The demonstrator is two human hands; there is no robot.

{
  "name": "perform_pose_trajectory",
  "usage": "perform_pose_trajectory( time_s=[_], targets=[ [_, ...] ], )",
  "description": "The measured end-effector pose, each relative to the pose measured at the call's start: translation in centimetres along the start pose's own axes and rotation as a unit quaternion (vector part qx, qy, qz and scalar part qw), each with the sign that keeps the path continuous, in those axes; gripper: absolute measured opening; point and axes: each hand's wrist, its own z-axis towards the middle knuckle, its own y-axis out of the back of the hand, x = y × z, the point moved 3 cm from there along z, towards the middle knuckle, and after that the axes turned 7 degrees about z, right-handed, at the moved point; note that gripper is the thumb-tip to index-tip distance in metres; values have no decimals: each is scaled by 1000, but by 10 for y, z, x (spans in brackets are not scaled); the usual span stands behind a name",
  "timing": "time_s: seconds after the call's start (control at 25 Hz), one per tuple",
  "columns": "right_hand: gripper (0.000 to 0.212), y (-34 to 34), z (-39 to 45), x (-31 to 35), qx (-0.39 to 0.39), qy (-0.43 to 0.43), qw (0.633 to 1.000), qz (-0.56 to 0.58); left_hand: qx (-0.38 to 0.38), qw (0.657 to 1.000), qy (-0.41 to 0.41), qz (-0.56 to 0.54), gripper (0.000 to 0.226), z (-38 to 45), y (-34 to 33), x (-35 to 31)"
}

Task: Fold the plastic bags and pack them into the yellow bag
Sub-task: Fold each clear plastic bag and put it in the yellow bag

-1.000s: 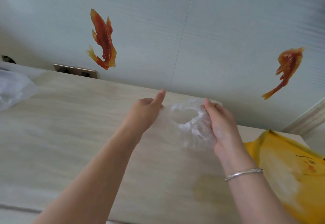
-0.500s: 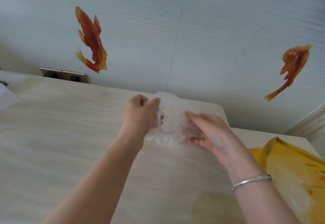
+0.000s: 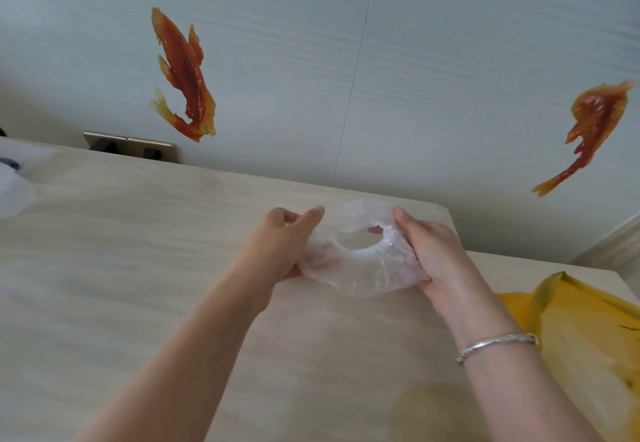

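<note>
Head view: plastic bag [image 3: 363, 268] near table [image 3: 138, 268] far edge, perhaps

The plastic bag [image 3: 360, 268] is clear with a whitish, crinkled sheen. The yellow bag [image 3: 585, 330] is a deep mustard yellow with thin dark marks, possibly printing. The table [image 3: 138, 268] is pale beige with faint wood-grain streaks. The wall [image 3: 450, 60] is light grey-blue with fine horizontal ripples. Two fish decals, one on the left [image 3: 183, 74] and one on the right [image 3: 592, 122], are orange-red fading to translucent yellow at the fins and tails. The bracelet [image 3: 495, 346] is silver. The wall sockets [image 3: 131, 147] are metallic grey with dark openings.
</note>
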Motion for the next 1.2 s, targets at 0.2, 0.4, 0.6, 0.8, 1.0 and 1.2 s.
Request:
perform_pose_trajectory(
  time_s=[0.2, 0.4, 0.6, 0.8, 1.0, 1.2],
  targets=[
    [21, -4, 3, -3, 4, -29, 998, 48, -89, 991, -95, 35, 22, -1, 7, -6],
    [23, 0, -1, 1, -46, 44, 997, -48, -109, 971, -169, 127, 36, -5, 7, -10],
    [39, 2, 0, 5, -25, 84, 994, -69, -35, 964, -166, 204, 25, -3, 3, -7],
    [47, 3, 1, 3, 44, 68, 976, -203, 23, 940, -156, 302, 74, -1, 8, -3],
    [66, 6, 4, -3, 101, 102, 912, -383, 49, 917, -166, 358, 80, -1, 16, -3],
    [58, 24, -5, -2, 50, 201, 890, -407, 21, 902, -146, 407, 85, -8, 29, -1]
  ],
)
